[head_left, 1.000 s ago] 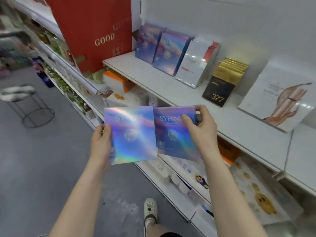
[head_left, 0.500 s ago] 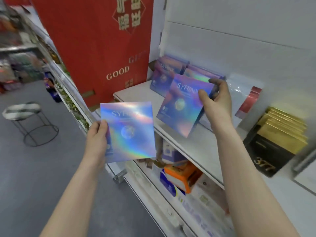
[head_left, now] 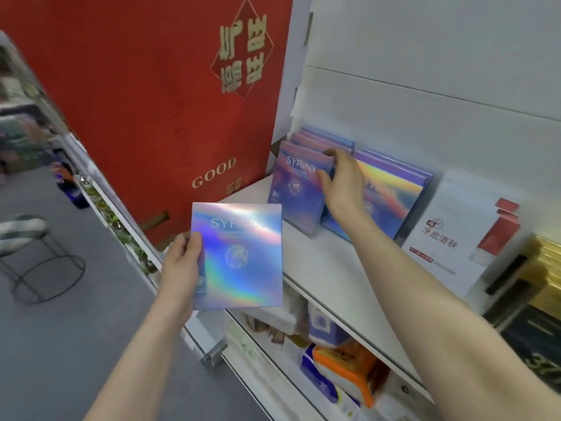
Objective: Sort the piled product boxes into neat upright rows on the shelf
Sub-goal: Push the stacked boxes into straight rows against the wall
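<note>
Has carried the purple box (head_left: 299,186) in the right hand (head_left: 343,183) from above the front edge of the shelf (head_left: 328,268) half a second ago to the back, up against the left row of matching boxes (head_left: 326,138). Stands it there upright and leaning slightly back, as the front one of that row; cannot tell whether its bottom edge touches the shelf. Grips it at the upper right corner, thumb on the printed front, fingers curled over the top edge.

Holds the holographic box (head_left: 243,256) in the left hand (head_left: 182,265), as before, out in front of the shelf edge and over the grey floor, lower than the right hand and well apart from it. Pinches it along its left edge, thumb on the shiny face, fingers hidden behind.

Just right of the purple box, a second row of the same boxes (head_left: 394,192), leaning back too, partly behind the right wrist. Further right, a white box (head_left: 455,235) with a red tab, then gold-and-black boxes (head_left: 543,268) at the frame edge. Left of the shelf, a tall red bag (head_left: 151,101) marked GOOD. Below, an orange pack (head_left: 349,366) among blurred goods. Far left, a round stool (head_left: 30,238).
</note>
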A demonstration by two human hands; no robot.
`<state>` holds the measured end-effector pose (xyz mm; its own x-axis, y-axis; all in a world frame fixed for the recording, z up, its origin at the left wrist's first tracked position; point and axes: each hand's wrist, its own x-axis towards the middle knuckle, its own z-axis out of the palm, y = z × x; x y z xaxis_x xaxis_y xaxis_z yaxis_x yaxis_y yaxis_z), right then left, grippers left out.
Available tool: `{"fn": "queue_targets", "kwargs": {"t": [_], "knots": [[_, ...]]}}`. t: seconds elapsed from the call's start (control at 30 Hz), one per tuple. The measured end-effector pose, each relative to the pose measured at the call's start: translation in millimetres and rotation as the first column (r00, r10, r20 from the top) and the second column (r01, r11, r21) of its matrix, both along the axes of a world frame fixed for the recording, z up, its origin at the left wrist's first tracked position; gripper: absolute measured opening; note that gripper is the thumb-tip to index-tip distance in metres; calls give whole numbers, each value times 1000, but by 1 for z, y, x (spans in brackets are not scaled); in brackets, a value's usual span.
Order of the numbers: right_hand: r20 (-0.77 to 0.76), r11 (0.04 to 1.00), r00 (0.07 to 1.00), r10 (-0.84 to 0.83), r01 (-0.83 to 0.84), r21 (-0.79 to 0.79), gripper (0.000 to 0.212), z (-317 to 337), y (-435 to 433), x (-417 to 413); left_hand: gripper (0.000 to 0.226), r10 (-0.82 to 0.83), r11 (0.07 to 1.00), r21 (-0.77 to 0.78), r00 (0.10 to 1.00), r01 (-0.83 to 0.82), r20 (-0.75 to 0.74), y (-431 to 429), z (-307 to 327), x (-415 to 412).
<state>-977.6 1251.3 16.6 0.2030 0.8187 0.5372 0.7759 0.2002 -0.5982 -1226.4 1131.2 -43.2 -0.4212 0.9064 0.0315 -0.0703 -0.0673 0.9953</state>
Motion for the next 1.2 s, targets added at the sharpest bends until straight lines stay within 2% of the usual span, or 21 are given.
{"fn": "queue_targets", "kwargs": {"t": [0.2,0.33,0.47,0.53,0.6,0.67,0.73,0.8,0.9,0.97,1.03,1.13,1.2], "knots": [[211,996,974,-84,86,-2,36,-1,35,-5,18,-78,996,-44,997,77,-15,26,-4,-13],[420,978,889,-183,207,-10,37,0,48,1,17,-122,991,-50,992,122,-11,38,-6,-11],[508,979,846,-163,203,-24,35,3,51,9,17,-170,985,-37,985,169,-16,47,-7,-6],[473,989,870,-142,144,32,35,3,42,7,17,-204,979,-28,979,204,3,50,-7,-2],[337,999,941,-33,18,47,28,4,23,-1,18,-240,970,-29,971,241,18,53,-9,1],[160,981,971,179,-164,-104,23,5,-2,-12,17,-270,962,-31,963,270,28,56,-9,5],[31,894,932,360,-336,-296,23,1,-28,-22,16,-287,957,-26,958,287,31,62,-11,9],[-31,841,907,421,-403,-362,22,-8,-42,-23,16,-309,951,-31,951,309,17,67,-11,13],[-132,856,914,385,-406,-320,25,-8,-44,-18,23,-334,943,-36,940,332,-69,76,-9,16],[-78,907,943,324,-333,-256,30,-2,-36,-15,24,-300,951,13,934,308,-192,84,-8,18],[-1,954,970,245,-241,-179,34,2,-23,-12,34,-228,963,50,895,266,-384,90,-7,19],[27,984,989,147,-144,-102,31,5,0,-11,37,-215,938,91,769,334,-602,101,-15,21],[62,990,992,106,-100,-95,31,4,15,-13,40,-250,901,58,623,431,-741,112,-26,25]]}}
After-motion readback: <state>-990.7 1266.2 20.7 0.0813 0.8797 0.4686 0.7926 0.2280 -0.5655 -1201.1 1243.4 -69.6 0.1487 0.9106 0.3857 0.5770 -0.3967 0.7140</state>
